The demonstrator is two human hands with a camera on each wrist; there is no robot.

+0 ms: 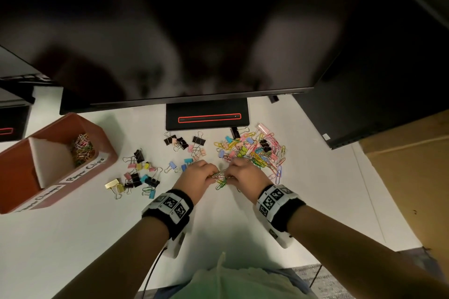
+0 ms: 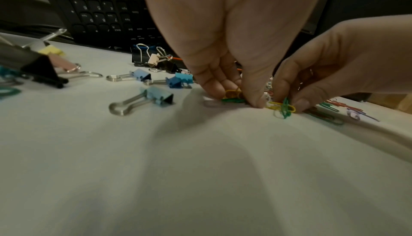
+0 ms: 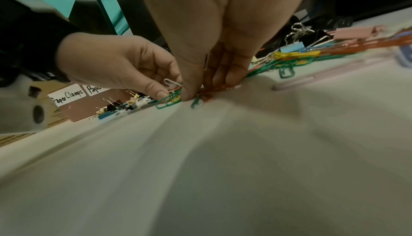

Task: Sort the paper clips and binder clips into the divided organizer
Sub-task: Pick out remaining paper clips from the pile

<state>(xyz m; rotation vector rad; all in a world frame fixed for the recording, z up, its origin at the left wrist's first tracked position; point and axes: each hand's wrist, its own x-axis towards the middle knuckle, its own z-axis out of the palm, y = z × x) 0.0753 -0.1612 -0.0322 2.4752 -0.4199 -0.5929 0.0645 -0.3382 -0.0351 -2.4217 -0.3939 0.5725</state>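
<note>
Few paper clips (image 1: pixel 82 150) lay in the organizer (image 1: pixel 102 133) as I noted both hands, left hand (image 1: pixel 198 173) and right hand (image 1: pixel 246 173), pinching a small bunch (image 1: pixel 220 181), most clips unsorted.

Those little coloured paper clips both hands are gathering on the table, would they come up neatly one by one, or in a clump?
Probably in a clump: the paper clips under the left hand and right hand lie crossed and hooked together. They look like thin wire, so likely very light. Lying flat on the smooth table, they may slide rather than lift.
</note>
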